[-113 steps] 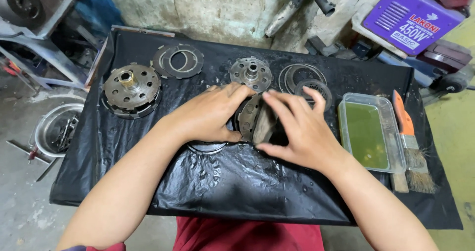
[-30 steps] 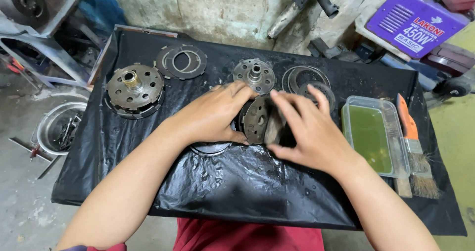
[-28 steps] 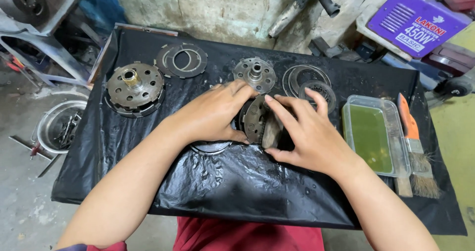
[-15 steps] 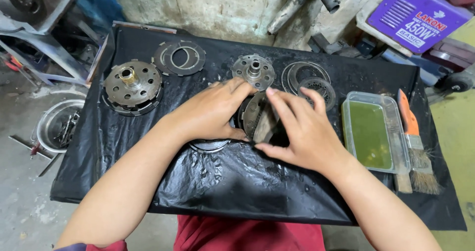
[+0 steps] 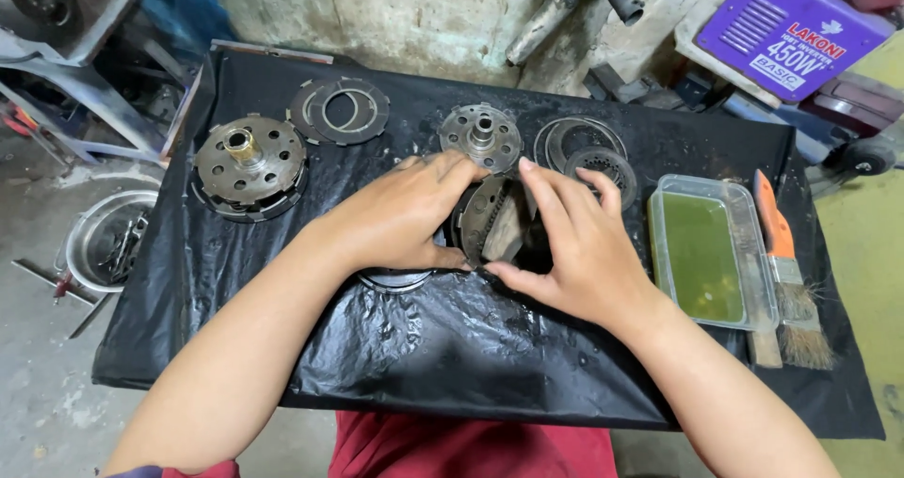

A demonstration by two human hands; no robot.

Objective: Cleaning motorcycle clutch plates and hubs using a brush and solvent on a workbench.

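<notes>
Clutch plates point(image 5: 490, 219) stood on edge between both hands, left hand point(image 5: 400, 216) cupping them, right hand point(image 5: 574, 247) pinching their rim.

Upright round perforated metal disc point(image 5: 485, 220)

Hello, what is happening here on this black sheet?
A person is working on oily metal clutch-like parts laid out on a black plastic sheet. Both hands hold a round perforated metal part tilted on its edge in the middle: the left hand covers its left side, the right hand its right side. A drum-shaped part, flat rings, a hub and more rings lie behind. On the right are a tray of greenish liquid and an orange-handled brush.
</notes>
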